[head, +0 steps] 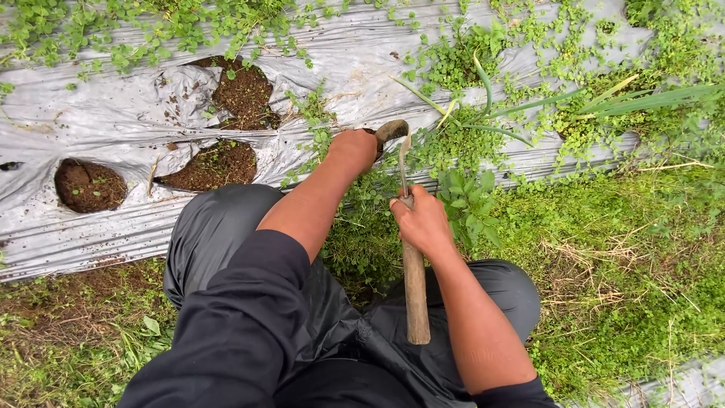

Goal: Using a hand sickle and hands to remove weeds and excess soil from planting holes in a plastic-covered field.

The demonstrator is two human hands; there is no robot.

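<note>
At the bottom of the head view, a person crouches in dark waterproof trousers (355, 332) on a weedy path. Nearest, the right hand (421, 221) is wrapped tight around the upper part of a wooden handle (414, 291); the free end of the handle points back toward the knees. The right forearm runs bare from the lower right, elbow bent, wrist roughly straight. From that closed grip a thin metal neck rises to a curved sickle blade (393, 132), which hooks left at its top.

Just beyond, the left hand (353, 149) is closed in a fist among low weeds (362, 219) at the edge of silver plastic mulch (113, 113), right beside the blade; what it clasps cannot be made out. The left arm reaches forward nearly straight, its dark sleeve (242, 317) pushed above the elbow.

The likely danger is the blade sitting so near the left knuckles: a pull toward the body could nick the fingers. A careless stroke might also tear the mulch sheet, or cut the long-leaved green plant (491, 113) growing farther back, to the right.

Farther left, three planting holes (89, 185) in the sheet show bare brown soil.
</note>
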